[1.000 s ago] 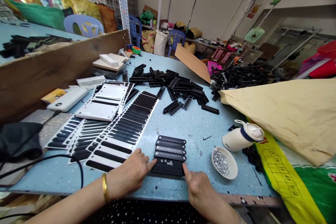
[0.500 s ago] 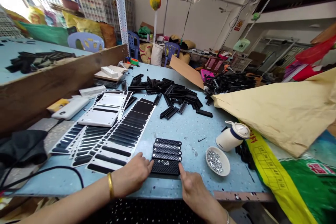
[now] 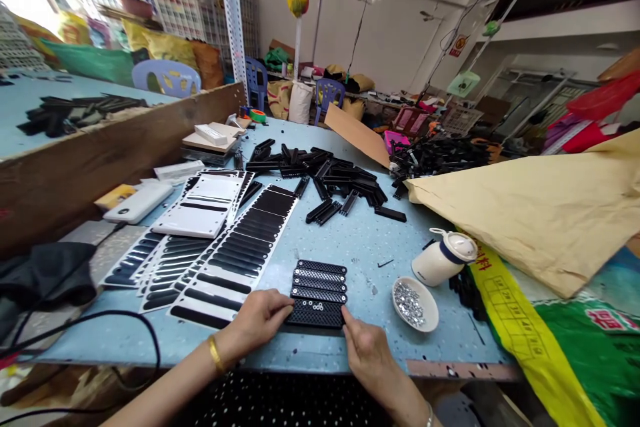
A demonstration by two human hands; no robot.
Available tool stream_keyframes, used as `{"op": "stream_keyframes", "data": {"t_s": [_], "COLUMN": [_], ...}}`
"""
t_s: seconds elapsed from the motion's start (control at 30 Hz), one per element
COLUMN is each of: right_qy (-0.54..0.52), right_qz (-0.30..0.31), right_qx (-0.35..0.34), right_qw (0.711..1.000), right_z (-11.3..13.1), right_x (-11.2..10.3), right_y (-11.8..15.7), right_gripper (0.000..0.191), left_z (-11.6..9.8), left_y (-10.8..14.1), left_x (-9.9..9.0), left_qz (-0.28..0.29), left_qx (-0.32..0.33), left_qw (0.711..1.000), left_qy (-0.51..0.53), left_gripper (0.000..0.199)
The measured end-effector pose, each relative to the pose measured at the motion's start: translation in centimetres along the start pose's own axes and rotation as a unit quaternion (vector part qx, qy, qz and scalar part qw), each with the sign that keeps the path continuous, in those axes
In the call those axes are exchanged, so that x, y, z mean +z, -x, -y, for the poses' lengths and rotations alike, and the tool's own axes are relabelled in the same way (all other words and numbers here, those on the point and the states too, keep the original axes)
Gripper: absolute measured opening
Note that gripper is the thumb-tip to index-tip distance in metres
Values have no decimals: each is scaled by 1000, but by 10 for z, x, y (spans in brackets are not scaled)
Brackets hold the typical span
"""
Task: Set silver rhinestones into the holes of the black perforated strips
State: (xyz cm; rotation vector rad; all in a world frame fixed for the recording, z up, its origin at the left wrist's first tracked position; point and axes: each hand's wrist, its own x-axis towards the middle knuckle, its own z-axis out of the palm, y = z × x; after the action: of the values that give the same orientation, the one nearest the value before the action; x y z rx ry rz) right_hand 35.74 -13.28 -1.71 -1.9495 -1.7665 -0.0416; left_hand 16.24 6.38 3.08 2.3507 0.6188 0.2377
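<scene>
Head view: the black strips (image 3: 319, 293) run lengthwise from left hand (image 3: 259, 317) to right hand (image 3: 369, 347) (grips unclear).

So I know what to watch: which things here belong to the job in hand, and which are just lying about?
Likely in the job:
black strips, nearest ones between left hand and right hand
small white rings, lying on them
metal parts in a bowl

Seemingly just lying about:
cream bottle
tape roll
blue chair
white device

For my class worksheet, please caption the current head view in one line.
Left hand and right hand flank black strips on a blue table, near a white bowl.
</scene>
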Motion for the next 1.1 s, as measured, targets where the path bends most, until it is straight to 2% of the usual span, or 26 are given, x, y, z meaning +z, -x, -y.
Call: {"op": "stream_keyframes", "data": {"t_s": [0.2, 0.47, 0.7, 0.9, 1.1], "right_qy": [-1, -1, -24, -33, -47], "right_qz": [-19, -25, -18, -14, -16], "right_qx": [-11, -22, -5, 0, 7], "right_qw": [1000, 999, 1000, 999, 999], "right_z": [0, 0, -1, 1, 1], "right_x": [1, 0, -1, -3, -1], "right_y": [1, 1, 1, 1, 2], "right_gripper": [44, 43, 43, 43, 43], "left_z": [5, 6, 3, -1, -1], "left_y": [-14, -13, -15, -19, -17], "left_x": [11, 12, 9, 8, 9], "left_qz": [-20, -14, -43, -28, -12], "left_qx": [-87, -147, -163, -155, -147], "left_qw": [986, 955, 964, 977, 981], "left_qy": [143, 256, 208, 145, 128], "left_gripper": [22, 27, 26, 25, 25]}}
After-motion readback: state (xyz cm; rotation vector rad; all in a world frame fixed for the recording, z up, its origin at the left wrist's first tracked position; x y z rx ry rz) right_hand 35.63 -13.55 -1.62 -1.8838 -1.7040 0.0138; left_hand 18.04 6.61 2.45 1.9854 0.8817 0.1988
